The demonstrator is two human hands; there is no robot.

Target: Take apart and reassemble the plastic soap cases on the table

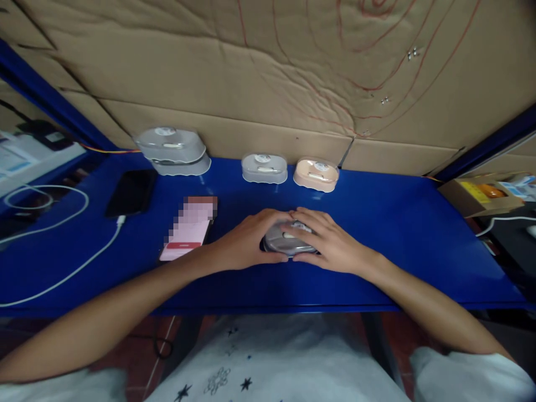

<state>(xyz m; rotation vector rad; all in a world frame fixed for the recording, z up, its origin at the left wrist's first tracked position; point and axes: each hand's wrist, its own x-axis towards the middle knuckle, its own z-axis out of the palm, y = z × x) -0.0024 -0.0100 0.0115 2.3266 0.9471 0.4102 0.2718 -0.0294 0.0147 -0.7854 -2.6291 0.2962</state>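
Between my two hands a small grey oval box with a clear lid (288, 243) rests on the blue table (385, 223). My left hand (247, 237) is wrapped round its left side, thumb at the near edge. Gripping the right side, my right hand (330, 239) lays its fingers over the lid, which has a white label and a light bar on top. Parts of the box are hidden under the fingers. Farther back stand a similar grey box (263, 170) and a peach one (316, 175), both apart from my hands.
At the back left, similar grey boxes (176, 151) are stacked. A lit phone (190, 229) lies left of my left hand, beside a dark phone (132, 192) with a white cable (90, 273). A cardboard wall (209, 84) closes off the back. An open carton (477, 198) sits far right.
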